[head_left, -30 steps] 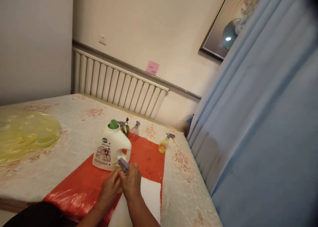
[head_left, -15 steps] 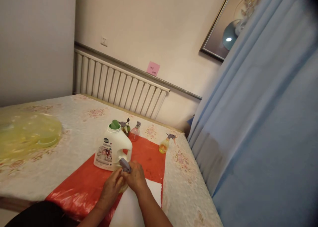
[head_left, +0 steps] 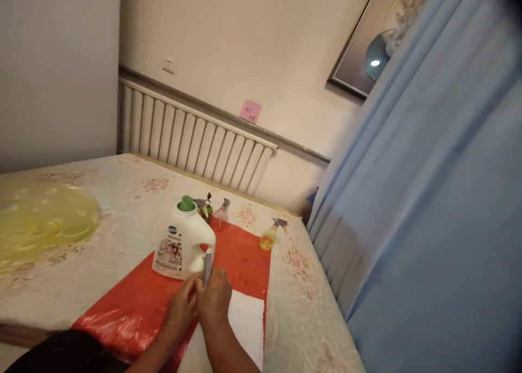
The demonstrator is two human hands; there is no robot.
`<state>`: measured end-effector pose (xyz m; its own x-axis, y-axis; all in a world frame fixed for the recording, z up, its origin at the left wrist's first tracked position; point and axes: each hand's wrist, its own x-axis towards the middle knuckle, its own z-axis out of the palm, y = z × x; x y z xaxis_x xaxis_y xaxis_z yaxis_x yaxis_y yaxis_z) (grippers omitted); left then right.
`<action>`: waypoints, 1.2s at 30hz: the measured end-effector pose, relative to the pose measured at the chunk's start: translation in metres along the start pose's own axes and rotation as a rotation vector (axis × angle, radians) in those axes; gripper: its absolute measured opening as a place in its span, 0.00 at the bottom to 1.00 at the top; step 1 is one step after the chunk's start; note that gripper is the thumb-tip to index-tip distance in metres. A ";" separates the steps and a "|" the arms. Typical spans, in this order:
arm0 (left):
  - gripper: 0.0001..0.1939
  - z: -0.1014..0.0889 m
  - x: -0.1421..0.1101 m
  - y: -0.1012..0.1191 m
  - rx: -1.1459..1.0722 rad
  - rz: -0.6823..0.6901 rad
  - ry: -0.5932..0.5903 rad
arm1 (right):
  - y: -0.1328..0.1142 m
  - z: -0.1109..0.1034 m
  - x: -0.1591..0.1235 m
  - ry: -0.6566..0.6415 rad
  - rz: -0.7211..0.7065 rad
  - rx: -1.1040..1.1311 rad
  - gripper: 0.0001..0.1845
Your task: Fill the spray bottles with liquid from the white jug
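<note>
A small spray bottle (head_left: 207,268) with a grey trigger head is between my two hands, its body mostly hidden by my fingers. My right hand (head_left: 216,296) is closed around the spray head. Lower on the bottle, my left hand (head_left: 181,303) wraps it from the left side. Just beyond my hands stands a large white detergent jug (head_left: 185,242) with a green spout in its open neck. Red plastic sheeting (head_left: 134,302) lies beneath, and a white cloth or paper sheet (head_left: 249,318) is under my right forearm.
Behind the jug stand a pink spray bottle (head_left: 221,214) and a dark-headed one (head_left: 204,207), partly hidden. A spray bottle with yellow liquid (head_left: 268,238) is at the right. A translucent yellow plastic thing (head_left: 44,215) lies left on the floral cover (head_left: 130,210). A blue curtain (head_left: 399,188) hangs right.
My right hand has turned about the spray head, and the grey head has swung round with it to point away from me. My left hand stays on the bottle.
</note>
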<state>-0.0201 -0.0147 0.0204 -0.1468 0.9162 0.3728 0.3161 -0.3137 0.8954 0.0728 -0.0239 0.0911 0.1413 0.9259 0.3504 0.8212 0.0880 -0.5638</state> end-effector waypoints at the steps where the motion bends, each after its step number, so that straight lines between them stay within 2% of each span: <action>1: 0.16 -0.001 0.000 0.001 0.001 -0.009 -0.007 | 0.000 0.004 -0.003 0.022 0.022 0.023 0.06; 5: 0.16 -0.004 0.001 0.005 -0.003 0.001 -0.048 | 0.003 0.009 -0.004 0.022 0.004 0.116 0.06; 14: 0.17 -0.001 0.003 0.001 -0.011 0.018 -0.038 | 0.019 -0.020 0.019 -0.208 -0.218 0.313 0.03; 17: 0.17 0.000 0.002 -0.002 0.000 0.016 -0.025 | 0.022 -0.021 0.022 -0.249 -0.240 0.373 0.07; 20: 0.17 0.001 0.002 -0.003 0.007 0.021 -0.013 | 0.024 -0.014 0.020 -0.231 -0.211 0.422 0.10; 28: 0.19 0.002 0.003 -0.007 0.025 0.021 0.014 | 0.029 0.008 0.010 -0.086 -0.048 0.438 0.10; 36: 0.18 -0.002 0.000 -0.001 -0.010 -0.015 -0.036 | 0.021 0.016 0.002 0.019 0.005 0.413 0.06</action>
<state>-0.0220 -0.0144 0.0201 -0.1174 0.9293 0.3502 0.3047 -0.3019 0.9033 0.0811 -0.0144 0.0680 0.1585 0.9201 0.3582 0.5301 0.2268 -0.8170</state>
